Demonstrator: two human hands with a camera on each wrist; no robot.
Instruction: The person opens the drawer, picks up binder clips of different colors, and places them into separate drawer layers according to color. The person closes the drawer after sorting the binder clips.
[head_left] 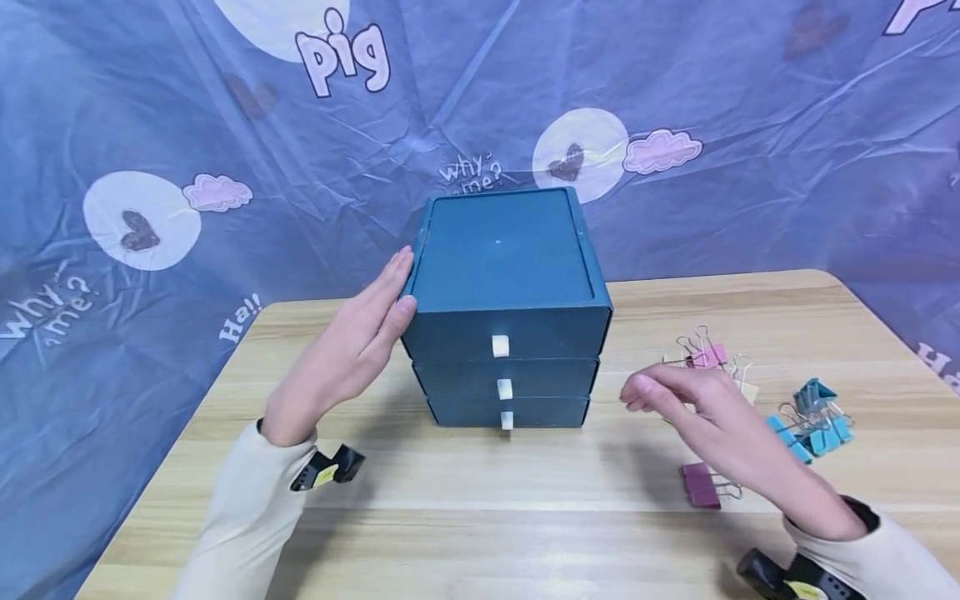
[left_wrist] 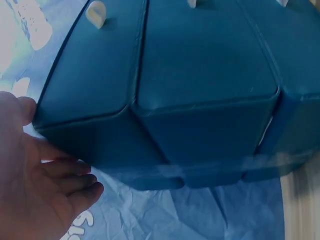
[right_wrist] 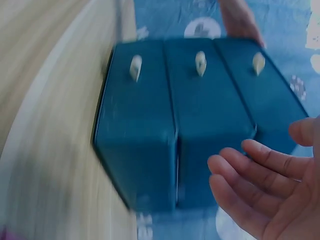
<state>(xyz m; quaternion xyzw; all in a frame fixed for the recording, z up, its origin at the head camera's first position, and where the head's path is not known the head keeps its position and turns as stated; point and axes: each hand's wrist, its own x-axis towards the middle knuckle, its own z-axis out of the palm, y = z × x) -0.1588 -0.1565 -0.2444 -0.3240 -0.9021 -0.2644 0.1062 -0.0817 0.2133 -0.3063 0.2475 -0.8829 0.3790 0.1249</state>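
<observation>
A dark blue cabinet (head_left: 510,250) with three stacked drawers stands on the wooden table, all its drawers closed, each with a small white knob (head_left: 500,346). My left hand (head_left: 341,350) lies with extended fingers against the cabinet's upper left side; the left wrist view shows the hand (left_wrist: 45,175) at the edge of the cabinet (left_wrist: 200,65). To the right of the cabinet my right hand (head_left: 720,425) hovers over the table with loosely bent fingers, holding nothing. In the right wrist view its fingers (right_wrist: 260,175) are relaxed, in front of the cabinet (right_wrist: 135,110).
Pink and pale binder clips (head_left: 707,356) lie partly behind my right hand. Several teal clips (head_left: 828,435) are grouped farther right, and a purple clip (head_left: 701,486) lies nearer the front. A blue printed cloth (head_left: 322,167) hangs behind the table (head_left: 465,533).
</observation>
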